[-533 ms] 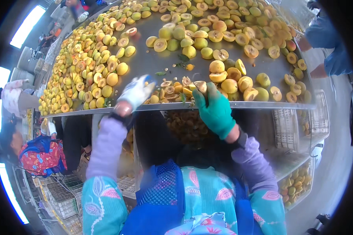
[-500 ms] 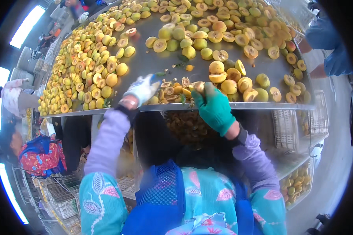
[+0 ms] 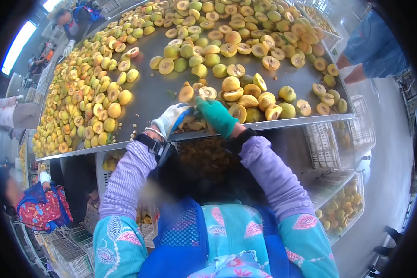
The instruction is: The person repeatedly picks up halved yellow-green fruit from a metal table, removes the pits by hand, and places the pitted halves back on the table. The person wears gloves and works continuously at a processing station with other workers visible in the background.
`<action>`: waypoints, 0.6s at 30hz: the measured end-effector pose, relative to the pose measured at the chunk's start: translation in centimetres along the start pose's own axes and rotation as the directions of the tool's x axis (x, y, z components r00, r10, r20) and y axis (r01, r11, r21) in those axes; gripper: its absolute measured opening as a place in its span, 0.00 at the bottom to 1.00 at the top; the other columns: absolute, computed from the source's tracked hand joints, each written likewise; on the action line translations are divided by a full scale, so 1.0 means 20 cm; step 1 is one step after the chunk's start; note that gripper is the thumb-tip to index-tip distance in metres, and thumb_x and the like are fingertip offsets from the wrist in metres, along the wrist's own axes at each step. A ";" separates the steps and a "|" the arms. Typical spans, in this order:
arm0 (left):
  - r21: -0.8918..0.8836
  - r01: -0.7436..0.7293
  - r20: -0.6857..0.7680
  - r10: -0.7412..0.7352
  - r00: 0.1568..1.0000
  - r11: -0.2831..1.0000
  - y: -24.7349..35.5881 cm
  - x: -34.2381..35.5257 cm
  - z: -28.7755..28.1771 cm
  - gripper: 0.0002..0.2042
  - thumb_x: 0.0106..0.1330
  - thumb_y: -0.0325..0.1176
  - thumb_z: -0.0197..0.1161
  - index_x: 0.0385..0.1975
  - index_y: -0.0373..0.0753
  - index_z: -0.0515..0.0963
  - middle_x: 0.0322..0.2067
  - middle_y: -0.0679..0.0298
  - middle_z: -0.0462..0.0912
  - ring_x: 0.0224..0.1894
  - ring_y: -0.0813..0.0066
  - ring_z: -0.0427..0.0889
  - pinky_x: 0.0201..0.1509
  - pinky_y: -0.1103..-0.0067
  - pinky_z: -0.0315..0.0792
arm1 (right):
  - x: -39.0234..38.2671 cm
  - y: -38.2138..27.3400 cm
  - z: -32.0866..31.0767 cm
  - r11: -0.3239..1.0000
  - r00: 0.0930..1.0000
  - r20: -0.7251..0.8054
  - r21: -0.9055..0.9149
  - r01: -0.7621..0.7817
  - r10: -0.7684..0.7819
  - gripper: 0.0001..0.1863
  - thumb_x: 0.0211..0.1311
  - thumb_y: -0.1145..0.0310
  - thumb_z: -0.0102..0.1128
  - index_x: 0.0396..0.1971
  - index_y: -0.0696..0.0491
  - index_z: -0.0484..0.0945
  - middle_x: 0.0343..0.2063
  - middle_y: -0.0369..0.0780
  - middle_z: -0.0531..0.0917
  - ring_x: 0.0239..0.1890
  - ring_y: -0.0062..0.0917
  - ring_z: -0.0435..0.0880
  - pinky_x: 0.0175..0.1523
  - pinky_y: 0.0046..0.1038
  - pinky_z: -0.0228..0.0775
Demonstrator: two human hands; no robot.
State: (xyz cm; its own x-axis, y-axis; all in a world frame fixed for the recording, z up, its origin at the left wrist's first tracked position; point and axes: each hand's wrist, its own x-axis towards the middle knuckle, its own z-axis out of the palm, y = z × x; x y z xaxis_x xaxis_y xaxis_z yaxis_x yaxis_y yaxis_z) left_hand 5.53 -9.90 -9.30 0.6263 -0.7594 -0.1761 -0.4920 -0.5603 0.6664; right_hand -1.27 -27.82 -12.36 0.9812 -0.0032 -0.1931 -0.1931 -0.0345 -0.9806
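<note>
- Left hand [image 3: 173,118] has come in beside the right hand [image 3: 216,115], at the near edge of the bench [image 3: 146,95]; both grips look narrow, but I cannot tell what they hold;
- apricot half [image 3: 208,92] sits just beyond them, presumably for easy reach.

Hands [image 3: 216,116] close together, forearms [image 3: 280,178] converging

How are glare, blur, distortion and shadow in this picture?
Head view: bright panel, upper left, blown out; pale blurred patch beside the blue mesh vest, same view; fisheye tilt on the lower-left crates, same view; deep shadow under the table, same view; left hand and right hand fairly clear there.
</note>
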 end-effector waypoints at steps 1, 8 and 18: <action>0.076 -0.126 -0.101 0.133 0.986 0.989 -0.02 -0.05 -0.01 0.12 0.63 0.29 0.58 0.46 0.38 0.78 0.38 0.55 0.79 0.37 0.60 0.82 0.40 0.73 0.78 | -0.03 -0.07 0.01 0.991 1.000 -0.012 0.130 -0.012 0.014 0.22 0.69 0.53 0.50 0.40 0.60 0.74 0.28 0.44 0.81 0.29 0.32 0.81 0.36 0.35 0.72; 0.016 -0.103 -0.251 0.103 0.963 0.995 0.23 -0.35 -0.01 0.11 0.59 0.26 0.64 0.42 0.35 0.80 0.41 0.53 0.80 0.43 0.57 0.82 0.48 0.71 0.76 | -0.32 -0.18 0.02 0.985 0.990 0.012 0.093 0.142 -0.144 0.23 0.70 0.51 0.51 0.40 0.60 0.76 0.29 0.40 0.80 0.32 0.23 0.77 0.40 0.28 0.71; 0.377 0.310 -0.240 -0.231 0.943 0.873 -0.03 0.26 -0.07 0.23 0.56 0.46 0.67 0.48 0.39 0.76 0.41 0.48 0.82 0.48 0.51 0.81 0.50 0.64 0.75 | -0.18 -0.26 -0.04 0.961 0.974 -0.215 -0.276 0.016 -0.078 0.22 0.69 0.52 0.52 0.39 0.60 0.74 0.29 0.51 0.82 0.33 0.42 0.82 0.37 0.37 0.70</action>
State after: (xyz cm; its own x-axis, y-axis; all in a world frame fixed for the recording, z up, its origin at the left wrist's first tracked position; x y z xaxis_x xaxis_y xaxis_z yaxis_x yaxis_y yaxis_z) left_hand 9.88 -13.10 -9.58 0.8494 -0.5072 -0.1462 -0.4632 -0.8490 0.2542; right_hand -3.84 -28.53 -6.53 0.9711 -0.2150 -0.1039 -0.1686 -0.3095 -0.9358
